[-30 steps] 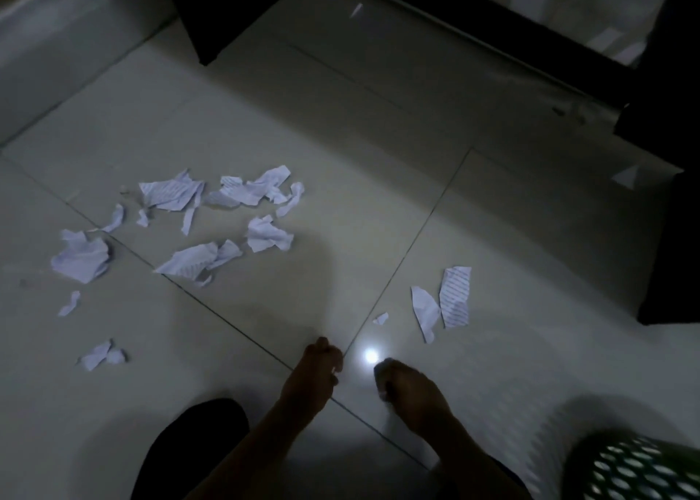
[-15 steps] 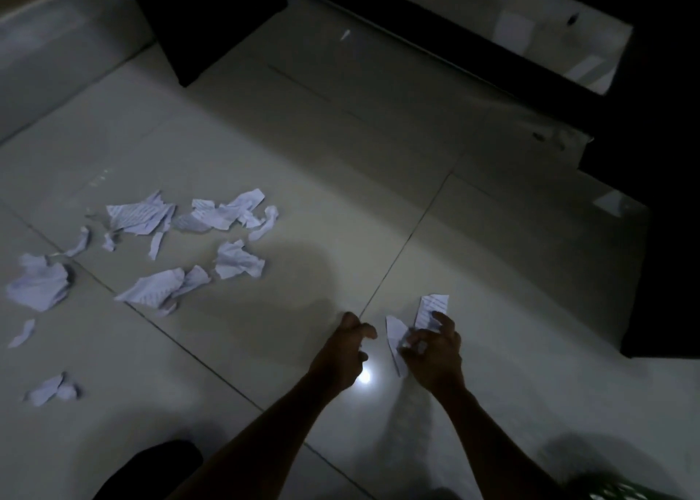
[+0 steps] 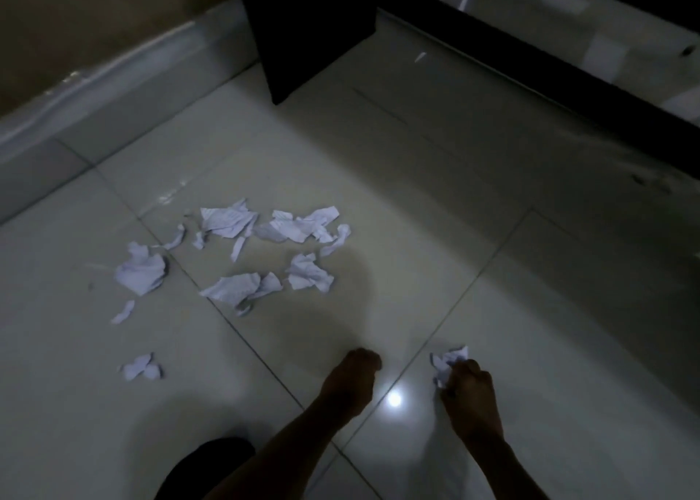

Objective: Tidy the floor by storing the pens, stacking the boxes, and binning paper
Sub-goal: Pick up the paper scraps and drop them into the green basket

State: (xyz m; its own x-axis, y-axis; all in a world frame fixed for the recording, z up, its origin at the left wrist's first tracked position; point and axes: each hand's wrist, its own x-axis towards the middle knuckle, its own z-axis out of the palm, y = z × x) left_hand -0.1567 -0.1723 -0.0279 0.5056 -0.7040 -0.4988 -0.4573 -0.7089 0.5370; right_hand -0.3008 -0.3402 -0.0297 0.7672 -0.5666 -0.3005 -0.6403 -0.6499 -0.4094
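Here, your right hand [image 3: 471,395] grips a crumpled wad of paper [image 3: 449,361] just above the tiled floor [image 3: 549,310]. The fingers are curled round it so that only its upper edge sticks out, and how much is bunched inside the fist is hidden. Your left hand [image 3: 352,380] hangs near it, across a grout line, with its back toward the camera and its fingers curled under. In this dim light you cannot tell whether it holds anything. A bright spot of reflected light [image 3: 394,400] sits on the tile between the two hands. Other torn scraps [image 3: 233,289] lie scattered well to the left, with faint lined writing on some. A dark furniture leg [image 3: 303,37] stands beyond them. A black shape [image 3: 204,465] at the bottom edge is cut off and too dark to identify.
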